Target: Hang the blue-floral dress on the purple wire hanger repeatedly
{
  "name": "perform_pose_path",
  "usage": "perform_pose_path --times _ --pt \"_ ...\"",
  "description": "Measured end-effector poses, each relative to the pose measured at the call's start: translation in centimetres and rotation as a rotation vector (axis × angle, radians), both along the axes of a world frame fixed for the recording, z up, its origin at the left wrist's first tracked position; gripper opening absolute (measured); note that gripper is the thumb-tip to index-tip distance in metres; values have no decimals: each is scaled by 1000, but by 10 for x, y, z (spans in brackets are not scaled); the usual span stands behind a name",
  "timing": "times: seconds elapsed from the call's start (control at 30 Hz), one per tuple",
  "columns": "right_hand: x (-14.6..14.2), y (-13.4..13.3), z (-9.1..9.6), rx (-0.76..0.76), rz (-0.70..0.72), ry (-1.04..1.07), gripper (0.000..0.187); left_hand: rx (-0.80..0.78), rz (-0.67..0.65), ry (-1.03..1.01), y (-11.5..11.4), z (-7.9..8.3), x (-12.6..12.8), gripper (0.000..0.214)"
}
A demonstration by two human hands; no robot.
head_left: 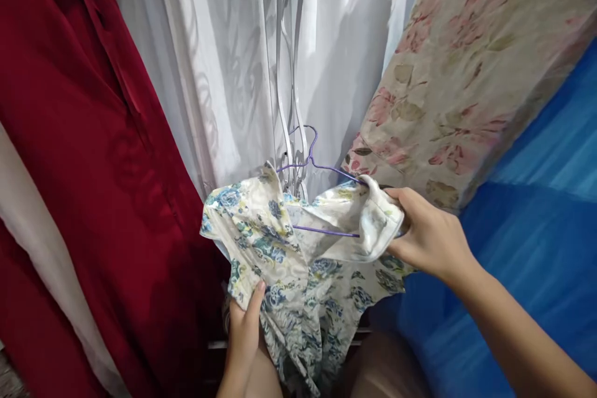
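Observation:
A white garment with a blue, green and yellow floral print (275, 249) hangs partly on a thin purple hanger (326, 168). The hanger's hook points up, and its lower bar shows through the open neck. My left hand (245, 323) grips the garment's side low on the left, thumb on top of the cloth. My right hand (426, 233) pinches the garment at the right shoulder, where the cloth is folded over the hanger's end. Fingers of both hands are partly hidden behind the fabric.
White curtains (233, 74) hang behind, with white curled metalwork (291, 74) between them. Dark red cloth (93, 168) is at left. Beige cloth with pink flowers (443, 87) and blue fabric (527, 249) fill the right. My legs are below the garment.

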State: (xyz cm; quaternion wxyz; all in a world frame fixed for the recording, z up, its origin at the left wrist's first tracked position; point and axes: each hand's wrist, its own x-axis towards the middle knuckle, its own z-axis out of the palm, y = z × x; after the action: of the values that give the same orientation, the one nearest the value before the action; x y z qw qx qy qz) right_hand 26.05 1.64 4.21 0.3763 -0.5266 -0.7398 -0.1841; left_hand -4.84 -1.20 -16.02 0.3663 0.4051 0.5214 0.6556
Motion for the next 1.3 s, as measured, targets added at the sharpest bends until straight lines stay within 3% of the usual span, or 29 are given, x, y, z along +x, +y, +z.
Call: perform_pose_path --times 0.17,0.3,0.43,0.53,0.63,0.67,0.7,0.77,0.83,0.87,1.0,1.1,1.23,1.3 --pt "12 -4 -10 -63 19 -61 51 -37 46 -59 -11 -10 32 51" --pt "16 -6 0 -63 20 -105 56 -35 61 -84 -20 -13 48 51" --pt "23 -15 -2 -85 190 -92 60 -116 113 -174 -31 -32 62 54" --pt "17 -33 -37 85 279 141 60 -215 114 -184 -40 -48 68 52" --pt "-10 -61 -102 268 212 740 42 -284 134 -139 -45 -54 70 49" --pt "-24 -70 -125 212 195 939 31 -299 166 -148 -46 -54 71 51" --pt "-38 -77 -147 47 191 1039 20 -314 206 -172 -47 -53 71 53" --pt "-69 -83 -179 -485 345 1087 24 -333 275 -220 -48 -49 70 59" --pt "-96 -79 -191 -797 503 1043 39 -334 314 -234 -51 -43 68 59" --pt "-107 -75 -190 -858 549 1009 45 -322 330 -234 -52 -40 67 57" --pt "-129 -55 -172 -820 562 949 49 -207 372 -239 -63 -30 59 52" --pt "-130 -52 -173 -833 590 1020 48 -69 412 -162 -70 -33 54 56" --pt "-127 -61 -189 -903 619 1144 48 350 547 164 -70 -44 49 59" --pt "-125 -67 -194 -947 651 1184 47 436 440 377 -65 -46 52 47"
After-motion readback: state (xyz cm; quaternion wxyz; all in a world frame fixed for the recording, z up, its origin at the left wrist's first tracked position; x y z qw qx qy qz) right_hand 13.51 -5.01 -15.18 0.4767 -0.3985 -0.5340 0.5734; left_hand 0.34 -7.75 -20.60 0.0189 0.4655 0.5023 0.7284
